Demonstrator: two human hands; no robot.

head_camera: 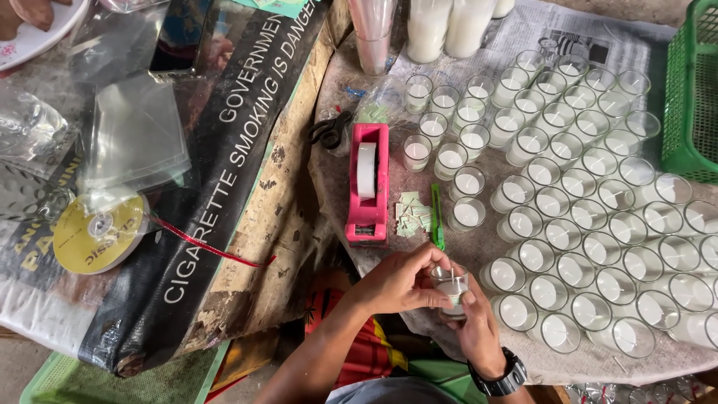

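A round table (340, 82) with a worn, grey top fills the right side, and a dark printed tarp-like sheet (224, 194) covers the surface to its left. Rows of small glass candle cups (583, 194), each filled with white wax, crowd the table's right half on newspaper. A green plastic basket (692, 90) sits at the far right edge. Near the middle stands a pink tape dispenser (367, 187) with a white roll, and a yellow ribbon spool (97, 232) lies on the sheet to the left, a red ribbon trailing from it. A green utility knife (436, 217) lies just beside a small pile of pale paper labels (411, 213). Black scissors (329, 131) rest above the dispenser.

At the table's near edge, both hands hold 1 glass candle cup (452, 288). The left hand (396, 280) has its fingers closed around the cup's rim and side; the right hand (475, 329), wearing a black wristwatch (501, 381), cradles it from below with fingers curled against the glass.
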